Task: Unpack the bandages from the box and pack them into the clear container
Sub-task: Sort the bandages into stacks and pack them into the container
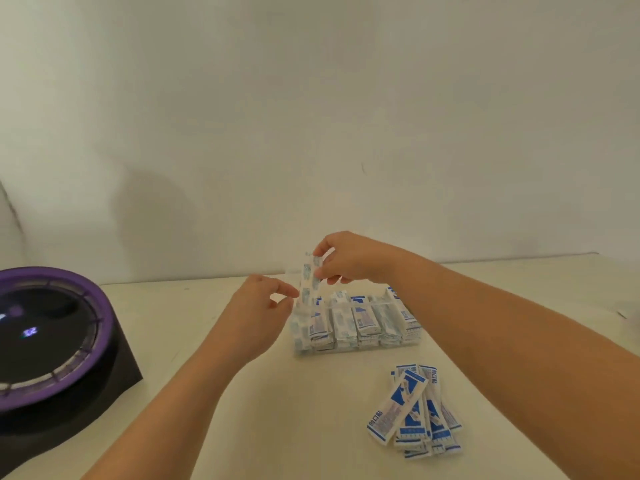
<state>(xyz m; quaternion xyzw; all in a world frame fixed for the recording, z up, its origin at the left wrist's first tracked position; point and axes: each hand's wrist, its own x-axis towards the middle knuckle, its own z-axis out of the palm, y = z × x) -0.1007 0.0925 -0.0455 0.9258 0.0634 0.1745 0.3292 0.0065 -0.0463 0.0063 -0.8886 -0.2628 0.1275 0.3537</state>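
Note:
A clear container (412,336) stands on the table, its compartments filled with upright white-and-blue bandages. My right hand (349,258) pinches a small bundle of bandages (309,280) by its top, held upright above the container's leftmost compartment. My left hand (258,313) hovers just left of the container, fingers loosely curled, fingertips near the bundle's lower end. A loose pile of bandages (415,410) lies on the table in front of the container. No box is in view.
A black device with a purple ring (52,337) sits at the table's left edge. A white wall rises right behind the table (242,427). A faint pale object shows at the far right edge.

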